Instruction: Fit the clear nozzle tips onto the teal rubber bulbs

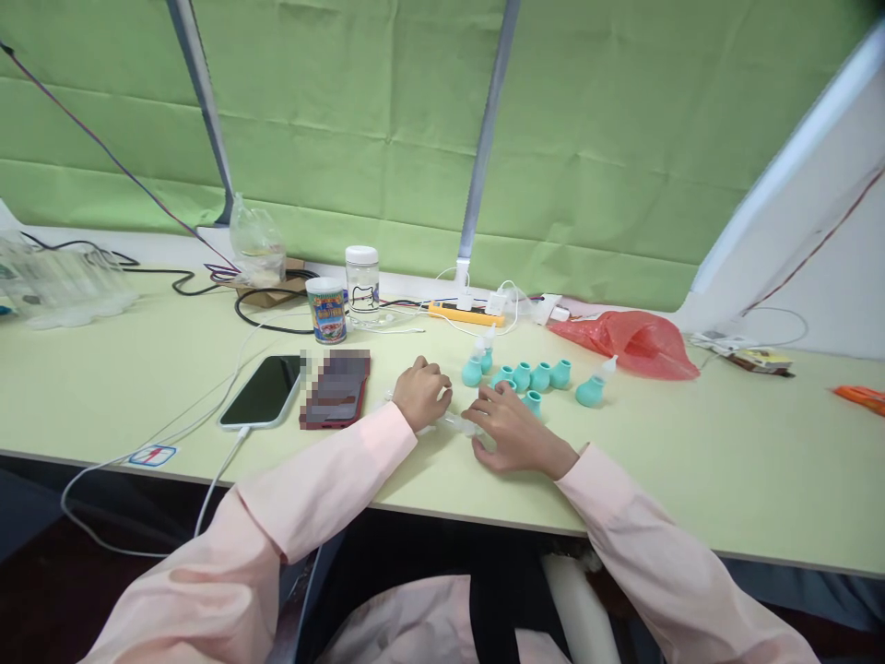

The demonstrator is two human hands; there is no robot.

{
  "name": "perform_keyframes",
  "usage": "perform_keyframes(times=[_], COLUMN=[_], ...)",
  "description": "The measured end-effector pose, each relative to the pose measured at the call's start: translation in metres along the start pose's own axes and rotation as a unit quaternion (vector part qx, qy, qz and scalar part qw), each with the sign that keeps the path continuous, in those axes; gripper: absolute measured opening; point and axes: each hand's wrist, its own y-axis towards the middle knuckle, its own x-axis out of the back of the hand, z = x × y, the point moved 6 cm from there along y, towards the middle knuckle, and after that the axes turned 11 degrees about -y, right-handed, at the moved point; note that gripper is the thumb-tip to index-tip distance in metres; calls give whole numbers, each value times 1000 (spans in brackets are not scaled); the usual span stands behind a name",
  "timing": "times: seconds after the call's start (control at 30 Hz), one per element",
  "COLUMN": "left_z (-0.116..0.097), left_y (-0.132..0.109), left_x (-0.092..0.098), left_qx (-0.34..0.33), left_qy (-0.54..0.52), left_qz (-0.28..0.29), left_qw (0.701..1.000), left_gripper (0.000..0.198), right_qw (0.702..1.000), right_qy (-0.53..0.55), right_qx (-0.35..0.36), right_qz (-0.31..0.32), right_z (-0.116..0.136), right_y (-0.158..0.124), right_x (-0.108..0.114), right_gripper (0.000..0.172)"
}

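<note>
Several clear plastic nozzle tips [462, 424] lie on the table between and partly beneath my hands. My left hand [420, 395] is closed just above them, fingers curled down; whatever its fingertips hold is hidden. With thumb and fingers apart, my right hand [508, 429] reaches over the tips from the right, its fingertips close to one. Beyond it stand several open-necked teal rubber bulbs [540, 375], some partly covered by that hand. A teal bulb with a clear tip fitted [590, 391] leans at the right. Further tipped bulbs [472, 372] stand behind, between my hands.
To the left lie a white-edged phone [263, 392] on a cable and a red-cased phone [336, 392]. Behind are a printed cup [326, 312], a clear white-lidded jar [363, 284] and a yellow power strip [466, 314]. A red plastic bag [629, 343] lies at back right.
</note>
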Motion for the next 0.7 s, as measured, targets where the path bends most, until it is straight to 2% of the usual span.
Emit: perform_keyframes(times=[0.1, 0.17, 0.27, 0.33, 0.4, 0.47, 0.53, 0.7], left_z=[-2, -2, -2, 0, 4, 7, 9, 9], left_y=[-1, -1, 1, 3, 4, 5, 4, 3], left_x=[3, 6, 8, 6, 0, -5, -9, -6], left_qx=[7, 11, 15, 30, 59, 83, 96, 96], left_qy=[-63, -101, -172, -254, -351, -429, -481, -540], left_qz=[-23, -36, -49, -40, -17, 0, 5, -25], left_qw=[998, 994, 984, 966, 934, 899, 871, 836], left_gripper=[20, 17, 16, 16, 17, 18, 18, 21], right_qw=[1000, 998, 976, 930, 869, 821, 790, 727], right_qy=[22, 65, 176, 258, 340, 416, 471, 539], right_qx=[9, 1, -78, -176, -256, -296, -316, -366], right_qz=[15, 0, -97, -193, -251, -254, -233, -218], right_z=[1, 0, -14, -29, -41, -47, -48, -51], right_y=[-2, -3, -6, -12, -19, -20, -19, -19], right_x=[-7, -9, -3, 2, 2, -4, -11, -21], right_gripper=[19, 18, 20, 19, 19, 19, 22, 27])
